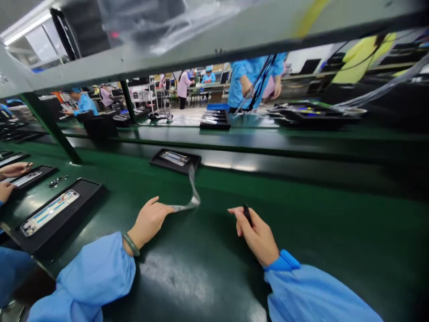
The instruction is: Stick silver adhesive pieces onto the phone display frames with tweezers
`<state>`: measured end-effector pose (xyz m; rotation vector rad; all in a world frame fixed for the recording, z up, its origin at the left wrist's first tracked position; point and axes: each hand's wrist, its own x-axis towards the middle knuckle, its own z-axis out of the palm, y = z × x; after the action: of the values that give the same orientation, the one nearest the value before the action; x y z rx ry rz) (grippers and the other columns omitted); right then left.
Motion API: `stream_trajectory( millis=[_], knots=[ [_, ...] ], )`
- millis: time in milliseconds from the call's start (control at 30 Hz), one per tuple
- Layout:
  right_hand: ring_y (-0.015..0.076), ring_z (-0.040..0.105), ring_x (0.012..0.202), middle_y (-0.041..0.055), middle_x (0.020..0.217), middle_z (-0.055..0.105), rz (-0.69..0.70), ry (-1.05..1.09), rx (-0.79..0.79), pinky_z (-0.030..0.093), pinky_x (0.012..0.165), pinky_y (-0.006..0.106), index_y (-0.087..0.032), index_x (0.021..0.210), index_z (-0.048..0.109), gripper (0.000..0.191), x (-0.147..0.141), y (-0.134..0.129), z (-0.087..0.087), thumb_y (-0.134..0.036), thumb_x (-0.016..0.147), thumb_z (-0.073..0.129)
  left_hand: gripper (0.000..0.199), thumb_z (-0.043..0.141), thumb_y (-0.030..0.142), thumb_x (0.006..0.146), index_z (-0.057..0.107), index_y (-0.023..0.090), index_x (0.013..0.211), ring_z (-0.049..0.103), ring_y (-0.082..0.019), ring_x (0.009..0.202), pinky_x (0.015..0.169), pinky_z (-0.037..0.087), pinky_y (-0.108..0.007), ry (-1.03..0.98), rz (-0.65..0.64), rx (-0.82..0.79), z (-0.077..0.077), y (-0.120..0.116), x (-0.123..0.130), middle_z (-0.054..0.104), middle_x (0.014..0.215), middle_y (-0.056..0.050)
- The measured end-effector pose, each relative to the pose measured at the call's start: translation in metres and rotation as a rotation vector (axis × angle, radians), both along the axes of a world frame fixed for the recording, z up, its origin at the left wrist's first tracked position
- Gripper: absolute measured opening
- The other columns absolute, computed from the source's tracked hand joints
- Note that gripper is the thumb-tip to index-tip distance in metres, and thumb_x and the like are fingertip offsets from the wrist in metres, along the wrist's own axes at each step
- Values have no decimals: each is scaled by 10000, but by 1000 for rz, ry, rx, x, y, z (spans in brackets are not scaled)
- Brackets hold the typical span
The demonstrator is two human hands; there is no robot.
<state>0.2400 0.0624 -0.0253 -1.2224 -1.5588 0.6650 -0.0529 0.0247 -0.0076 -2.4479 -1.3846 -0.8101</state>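
Closest in are the person's two blue sleeves (94, 277), resting toward the bottom of the view over a dark green bench mat (311, 223). The left hand (149, 221), a green bangle (131, 244) on its wrist, is pinched shut on the end of a clear film strip (193, 190); the strip loops away across the mat and up to the near edge of a black tray (154, 160) with a labelled panel. The right hand (256, 237) is apart from it, fingers curled closed around a small black stick (247, 214) that pokes up past the fingertips - what the stick is can't be made out.

To the left, a second black tray (77, 210) lies on the mat with a blue-and-white panel in it. Past that are a few small metal parts (56, 181) and a third tray (47, 172), where a co-worker's hands (13, 169) reach in from the edge, beside a blue sleeve (11, 273).

Farther on, a green-and-black shelf beam (214, 58) crosses the view above a stack of black trays (214, 120) - beyond it stands a person in a blue smock (254, 76), with more workers at benches (85, 103) behind.
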Motion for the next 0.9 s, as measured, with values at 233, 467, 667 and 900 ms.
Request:
stream_trajectory(
  millis=[233, 467, 667, 900],
  knots=[
    [205, 622, 859, 83, 1153, 612, 6, -230, 142, 509, 707, 307, -239, 1044, 649, 302, -2, -7, -4, -373, 776, 614, 226, 427, 212, 965, 646, 214, 904, 622, -125, 819, 1026, 368, -367, -14, -58, -106, -15, -1, 5, 680, 850, 6],
    [225, 644, 937, 78, 1240, 594, 251, -906, 524, 535, 678, 295, -254, 1214, 586, 388, -9, -13, -4, -164, 855, 470, 190, 466, 182, 948, 643, 228, 897, 615, -115, 892, 1076, 298, -381, -23, -151, -95, -7, -8, 10, 685, 899, 32],
    [183, 661, 859, 57, 1040, 697, 191, -916, 666, 541, 712, 286, -181, 1102, 637, 414, -2, -8, -5, -19, 819, 382, 146, 500, 176, 926, 643, 205, 915, 602, -162, 918, 1075, 257, -464, -145, -75, -75, -5, -5, 7, 686, 843, 7],
    [200, 650, 890, 101, 1197, 604, 39, -872, 576, 551, 624, 274, -177, 1060, 638, 371, -5, -10, -3, -11, 785, 453, 113, 562, 225, 881, 674, 215, 879, 617, -154, 803, 973, 388, -387, -391, -12, -214, -7, -5, 2, 687, 866, -4]
  ],
)
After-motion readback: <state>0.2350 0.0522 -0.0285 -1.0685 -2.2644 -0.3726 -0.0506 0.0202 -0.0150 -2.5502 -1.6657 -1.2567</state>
